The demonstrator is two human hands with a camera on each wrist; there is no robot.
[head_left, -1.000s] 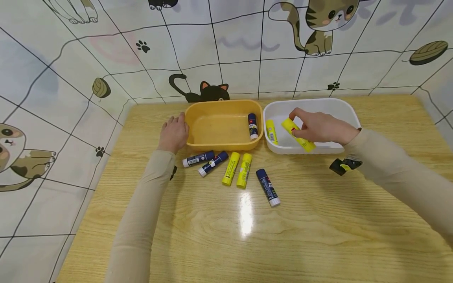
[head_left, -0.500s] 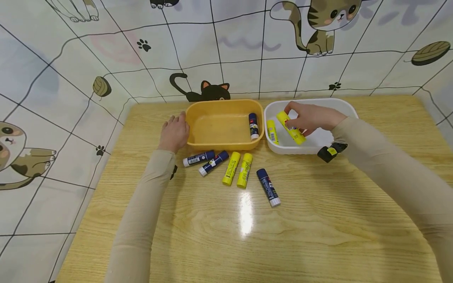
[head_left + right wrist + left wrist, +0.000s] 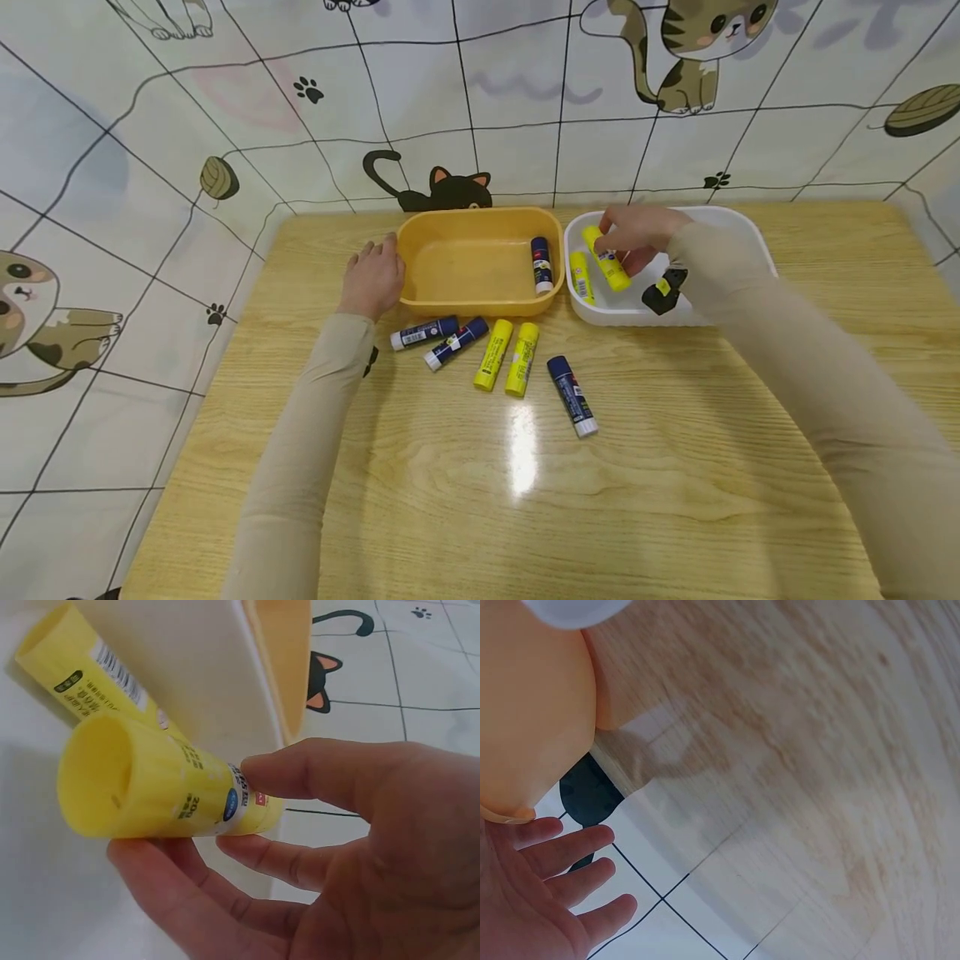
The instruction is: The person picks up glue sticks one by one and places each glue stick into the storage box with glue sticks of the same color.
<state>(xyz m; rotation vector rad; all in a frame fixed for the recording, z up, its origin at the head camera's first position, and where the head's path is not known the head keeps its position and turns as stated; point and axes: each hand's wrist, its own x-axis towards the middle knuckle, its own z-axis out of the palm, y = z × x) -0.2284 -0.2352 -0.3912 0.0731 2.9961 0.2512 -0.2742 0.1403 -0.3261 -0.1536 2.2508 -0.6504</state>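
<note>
In the head view my right hand point(image 3: 641, 233) pinches a yellow glue stick point(image 3: 609, 265) inside the white bin point(image 3: 622, 317). Another yellow stick point(image 3: 581, 278) lies beside it against the bin's left wall. The right wrist view shows thumb and fingers on opposite sides of the held stick point(image 3: 165, 784). My left hand point(image 3: 372, 279) touches the left end of the orange bin point(image 3: 480, 309) with its fingers extended; the left wrist view shows the spread fingers point(image 3: 577, 862) by that bin's wall point(image 3: 536, 712). A navy glue stick point(image 3: 541, 267) lies at the orange bin's right end.
On the wooden table point(image 3: 465, 467) in front of the bins lie two navy sticks point(image 3: 424, 332) point(image 3: 456, 343), two yellow sticks point(image 3: 492, 356) point(image 3: 522, 360) and a navy stick point(image 3: 572, 397) farther right. A cat-print covering point(image 3: 517, 158) stands behind the bins.
My right hand has carried the yellow stick left and farther into the white bin, close to the stick lying there. My left hand has stayed at the orange bin.
</note>
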